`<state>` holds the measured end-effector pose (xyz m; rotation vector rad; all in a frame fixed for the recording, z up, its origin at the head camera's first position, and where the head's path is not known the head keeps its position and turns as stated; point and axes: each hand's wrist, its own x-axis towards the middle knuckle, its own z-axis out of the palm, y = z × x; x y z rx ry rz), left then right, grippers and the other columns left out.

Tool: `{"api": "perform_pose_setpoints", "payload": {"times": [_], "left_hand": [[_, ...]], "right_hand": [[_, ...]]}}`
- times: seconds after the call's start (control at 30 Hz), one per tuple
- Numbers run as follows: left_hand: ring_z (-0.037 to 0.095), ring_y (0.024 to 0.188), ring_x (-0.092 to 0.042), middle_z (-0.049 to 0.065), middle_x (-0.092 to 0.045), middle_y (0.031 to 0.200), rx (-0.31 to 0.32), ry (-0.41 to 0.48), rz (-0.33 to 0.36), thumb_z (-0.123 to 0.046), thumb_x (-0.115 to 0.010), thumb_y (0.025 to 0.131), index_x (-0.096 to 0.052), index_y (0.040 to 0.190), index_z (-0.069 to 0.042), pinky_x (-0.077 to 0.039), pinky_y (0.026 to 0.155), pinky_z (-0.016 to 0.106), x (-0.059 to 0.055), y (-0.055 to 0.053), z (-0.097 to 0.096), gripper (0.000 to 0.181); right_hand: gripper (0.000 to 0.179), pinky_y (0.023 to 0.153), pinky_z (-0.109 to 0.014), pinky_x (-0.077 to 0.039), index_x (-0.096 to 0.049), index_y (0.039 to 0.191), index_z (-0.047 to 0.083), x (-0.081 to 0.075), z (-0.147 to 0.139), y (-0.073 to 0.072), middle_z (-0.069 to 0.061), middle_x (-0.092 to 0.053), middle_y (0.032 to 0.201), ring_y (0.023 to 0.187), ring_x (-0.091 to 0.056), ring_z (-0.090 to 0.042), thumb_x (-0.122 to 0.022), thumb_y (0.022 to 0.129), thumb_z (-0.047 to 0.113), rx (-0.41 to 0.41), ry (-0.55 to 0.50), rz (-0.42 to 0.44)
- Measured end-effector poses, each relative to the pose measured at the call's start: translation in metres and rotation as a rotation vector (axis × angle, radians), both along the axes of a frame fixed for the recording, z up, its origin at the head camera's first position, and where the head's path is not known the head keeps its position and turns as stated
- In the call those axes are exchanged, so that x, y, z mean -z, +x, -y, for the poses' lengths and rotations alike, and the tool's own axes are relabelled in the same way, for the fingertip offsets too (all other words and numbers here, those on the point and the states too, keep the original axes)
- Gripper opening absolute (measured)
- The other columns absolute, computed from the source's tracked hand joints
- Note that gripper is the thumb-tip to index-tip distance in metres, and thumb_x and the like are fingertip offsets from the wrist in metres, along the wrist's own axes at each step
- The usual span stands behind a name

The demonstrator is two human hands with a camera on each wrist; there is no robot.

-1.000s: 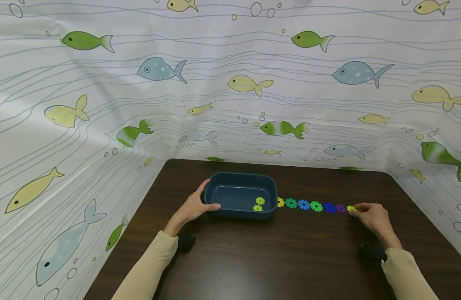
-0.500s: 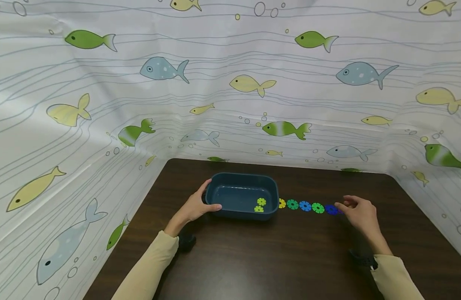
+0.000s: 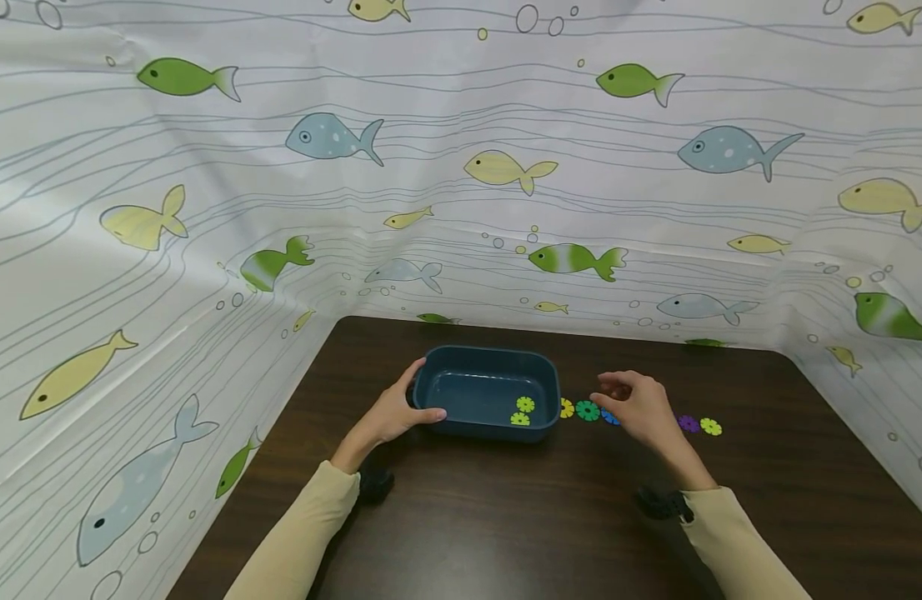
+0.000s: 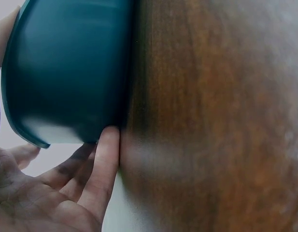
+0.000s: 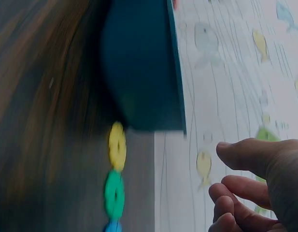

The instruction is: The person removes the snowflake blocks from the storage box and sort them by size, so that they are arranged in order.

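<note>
My left hand (image 3: 389, 412) grips the left end of a dark blue rectangular dish (image 3: 461, 393), thumb over the near rim; in the left wrist view fingers (image 4: 103, 169) touch its outer wall. Two yellow-green snowflake discs (image 3: 524, 404) lie inside at the right. From the dish's right side runs a row: a yellow disc (image 3: 567, 407), a green disc (image 3: 587, 411), a blue disc (image 3: 609, 417), then a purple disc (image 3: 688, 424) and a yellow-green disc (image 3: 711, 427). My right hand (image 3: 641, 408) hovers over the row, loosely curled and holding nothing, hiding its middle.
A dark brown wooden table (image 3: 461, 517) carries everything. White sheeting (image 3: 461, 200) printed with fish rises behind it and along both sides. Dark bands sit at both wrists, below beige sleeves (image 3: 296, 525).
My right hand has let go of the yellow-green disc at the row's right end and moved left above the row, towards the dish. The left hand keeps its grip on the dish.
</note>
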<state>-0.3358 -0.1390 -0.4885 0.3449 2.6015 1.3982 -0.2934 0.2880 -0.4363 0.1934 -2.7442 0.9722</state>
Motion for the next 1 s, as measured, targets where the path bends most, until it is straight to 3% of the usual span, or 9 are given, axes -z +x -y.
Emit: {"api": "perform_pose_setpoints", "payload": {"times": [0.3,0.47,0.67,0.73,0.77,0.83,0.87,0.93,1.0], "left_hand": [[0.056,0.156,-0.042,0.028,-0.026,0.179,0.021,0.010,-0.022,-0.062,-0.089,0.083,-0.018,0.176,-0.023,-0.039,0.122,0.077,-0.001,0.000,0.004,0.123],[0.056,0.161,-0.035,0.026,-0.022,0.181,0.035,0.009,-0.021,-0.062,-0.089,0.084,-0.016,0.177,-0.024,-0.035,0.124,0.079,0.001,0.000,0.005,0.124],[0.056,0.159,-0.037,0.027,-0.025,0.180,0.027,0.012,-0.022,-0.062,-0.089,0.083,-0.018,0.176,-0.024,-0.036,0.123,0.079,0.000,0.000,0.005,0.123],[0.056,0.158,-0.039,0.028,-0.026,0.179,0.026,0.012,-0.023,-0.062,-0.089,0.083,-0.018,0.176,-0.024,-0.036,0.123,0.079,0.000,0.001,0.005,0.123],[0.056,0.158,-0.039,0.028,-0.027,0.179,0.026,0.013,-0.024,-0.062,-0.089,0.083,-0.018,0.176,-0.024,-0.037,0.123,0.079,0.000,0.001,0.005,0.123],[0.056,0.158,-0.039,0.028,-0.027,0.179,0.028,0.015,-0.024,-0.062,-0.089,0.083,-0.018,0.176,-0.025,-0.037,0.123,0.079,0.000,0.001,0.005,0.123],[0.056,0.158,-0.039,0.028,-0.027,0.179,0.028,0.014,-0.023,-0.062,-0.089,0.083,-0.017,0.176,-0.025,-0.037,0.123,0.079,0.000,0.001,0.005,0.123],[0.056,0.159,-0.038,0.028,-0.026,0.179,0.031,0.017,-0.021,-0.062,-0.089,0.083,-0.017,0.176,-0.025,-0.036,0.123,0.079,-0.001,0.002,0.005,0.124],[0.056,0.159,-0.037,0.028,-0.026,0.179,0.033,0.019,-0.018,-0.063,-0.089,0.083,-0.017,0.176,-0.024,-0.036,0.123,0.078,-0.001,0.002,0.005,0.124]], "right_hand": [[0.036,0.084,-0.046,-0.064,-0.075,0.128,-0.006,-0.007,0.057,-0.020,-0.023,-0.077,0.120,0.103,-0.072,-0.033,-0.080,0.098,0.012,-0.196,0.033,0.044],[0.036,0.086,-0.047,-0.064,-0.075,0.128,-0.009,-0.006,0.079,-0.033,-0.025,-0.076,0.121,0.102,-0.072,-0.034,-0.080,0.097,0.007,-0.312,0.151,0.070],[0.034,0.095,-0.050,-0.066,-0.074,0.128,-0.012,-0.005,0.100,-0.047,-0.028,-0.076,0.127,0.115,-0.075,-0.041,-0.078,0.096,-0.001,-0.366,0.334,0.157],[0.027,0.086,-0.045,-0.066,-0.076,0.122,-0.011,-0.004,0.105,-0.051,-0.025,-0.078,0.115,0.102,-0.076,-0.035,-0.078,0.096,-0.003,-0.369,0.398,0.184],[0.020,0.078,-0.040,-0.063,-0.078,0.115,-0.011,-0.004,0.108,-0.053,-0.021,-0.076,0.102,0.089,-0.072,-0.030,-0.077,0.096,-0.004,-0.373,0.433,0.194],[0.005,0.066,-0.032,-0.047,-0.078,0.101,-0.008,-0.001,0.112,-0.056,-0.007,-0.058,0.078,0.071,-0.053,-0.019,-0.076,0.096,-0.006,-0.373,0.479,0.215],[0.003,0.064,-0.031,-0.039,-0.076,0.094,-0.006,0.000,0.114,-0.057,-0.003,-0.046,0.072,0.067,-0.042,-0.017,-0.075,0.096,-0.008,-0.376,0.503,0.220],[0.016,0.065,-0.032,-0.028,-0.070,0.085,-0.001,0.002,0.116,-0.059,0.000,-0.025,0.071,0.067,-0.025,-0.017,-0.072,0.098,-0.011,-0.384,0.546,0.238],[0.019,0.064,-0.031,-0.027,-0.069,0.084,0.001,0.004,0.117,-0.060,0.001,-0.028,0.068,0.066,-0.025,-0.015,-0.071,0.097,-0.013,-0.391,0.584,0.227]]}}
